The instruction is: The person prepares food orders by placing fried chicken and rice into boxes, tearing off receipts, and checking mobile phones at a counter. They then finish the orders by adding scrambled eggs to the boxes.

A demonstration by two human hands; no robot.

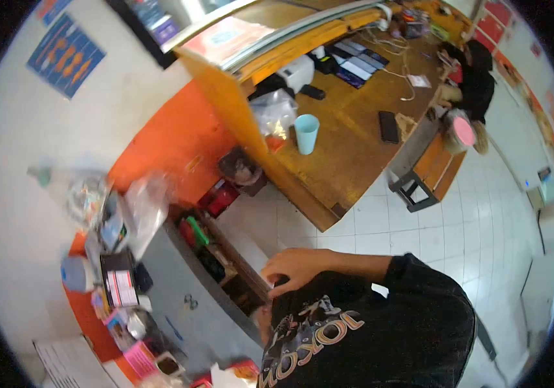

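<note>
My right hand (296, 266) is closed, fingers curled and thumb bent below them, at the front edge of an open drawer (235, 255). A small dark patch shows between its thumb and fingers; whether it is an object I cannot make out. Only a sliver of my left hand (264, 320) shows beside my black shirt, near the drawer's lower end, its fingers hidden. Inside the drawer lie a bright green item (196, 231), something red and dark compartments. The drawer belongs to a grey-topped desk (170, 284), on which rest scissors (191, 301) and a blue pen (174, 328).
Bags, a labelled black box (119, 279) and clutter line the desk's wall side. A wooden counter (348, 136) carries a light-blue cup (306, 134), a dark phone (389, 127) and several more phones. Another person (474, 81) sits beyond, near a bench (442, 174).
</note>
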